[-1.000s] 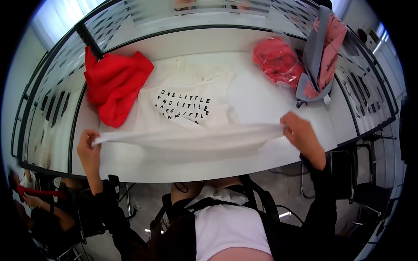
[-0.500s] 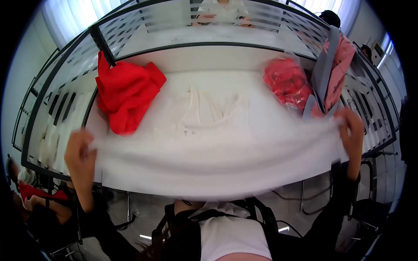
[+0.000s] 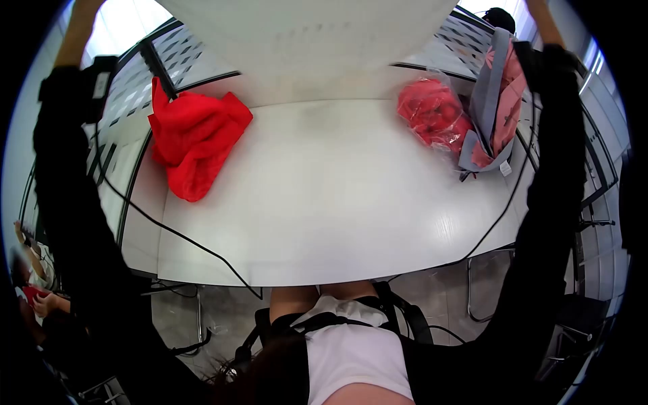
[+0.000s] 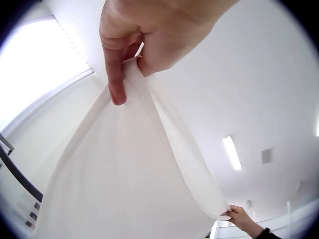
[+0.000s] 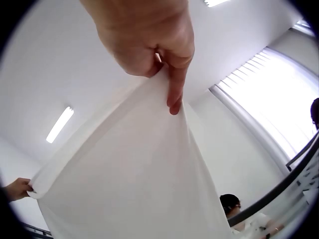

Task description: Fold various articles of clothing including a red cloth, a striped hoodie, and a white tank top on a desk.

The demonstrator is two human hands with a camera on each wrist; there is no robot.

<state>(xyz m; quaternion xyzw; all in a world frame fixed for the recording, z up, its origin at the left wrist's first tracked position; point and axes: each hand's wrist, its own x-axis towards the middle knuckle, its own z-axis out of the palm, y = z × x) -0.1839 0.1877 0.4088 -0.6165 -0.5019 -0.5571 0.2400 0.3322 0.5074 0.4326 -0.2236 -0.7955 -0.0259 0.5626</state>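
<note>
A white cloth top (image 3: 317, 47) hangs high in front of me, spread between both hands, with faint lettering showing through in the head view. My left hand (image 4: 159, 35) pinches one corner of its edge between thumb and fingers. At the opposite corner my right hand (image 5: 149, 37) pinches the same edge. Two layers part slightly along that edge in the left wrist view. Both hands are beyond the top of the head view, where only wrists and dark sleeves (image 3: 67, 135) show.
A red cloth (image 3: 199, 138) lies at the table's left side. A plastic-wrapped red bundle (image 3: 432, 111) and a pink and grey fabric item (image 3: 499, 101) are at the right. The white table (image 3: 324, 202) has low back panels. Thin black cables (image 3: 182, 236) hang from my wrists.
Both hands have risen from near the table's front edge to above the head view, lifting the white top off the table. The tabletop beneath it now shows.
</note>
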